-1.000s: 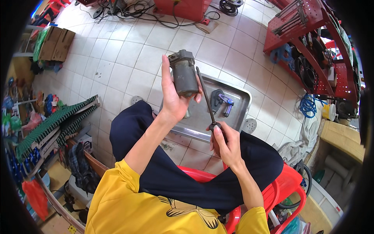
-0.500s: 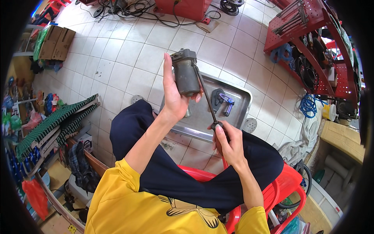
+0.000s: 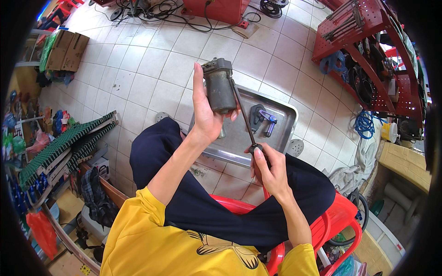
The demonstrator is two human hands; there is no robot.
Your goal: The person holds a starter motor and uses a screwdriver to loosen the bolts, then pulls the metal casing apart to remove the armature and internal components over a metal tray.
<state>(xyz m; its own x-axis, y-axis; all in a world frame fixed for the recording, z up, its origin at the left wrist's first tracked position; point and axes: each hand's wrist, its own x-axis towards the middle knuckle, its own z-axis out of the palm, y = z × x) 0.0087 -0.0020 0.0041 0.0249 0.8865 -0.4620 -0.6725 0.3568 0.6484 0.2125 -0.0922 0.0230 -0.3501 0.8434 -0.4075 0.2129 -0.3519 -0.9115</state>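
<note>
My left hand (image 3: pixel 208 123) is wrapped round a dark cylindrical motor (image 3: pixel 221 93) with a grey end cap, held up above the tray, cap away from me. In my right hand (image 3: pixel 273 171) is the handle of a long screwdriver (image 3: pixel 245 115), fingers closed round it. Its thin shaft slants up and left, and the tip reaches the side of the motor just below the cap; exactly what it touches is too small to tell. Below lies a metal tray (image 3: pixel 289 120) holding a flat black part (image 3: pixel 256 113) and a blue-purple metal part (image 3: pixel 269 120).
To the right stands a red perforated tool rack (image 3: pixel 363 64), with a coiled blue hose (image 3: pixel 364 125) at its foot. Cardboard boxes (image 3: pixel 68 51) sit far left, near a green-black woven folding seat (image 3: pixel 69 145). Cables (image 3: pixel 168 11) and a red machine (image 3: pixel 216 10) lie ahead.
</note>
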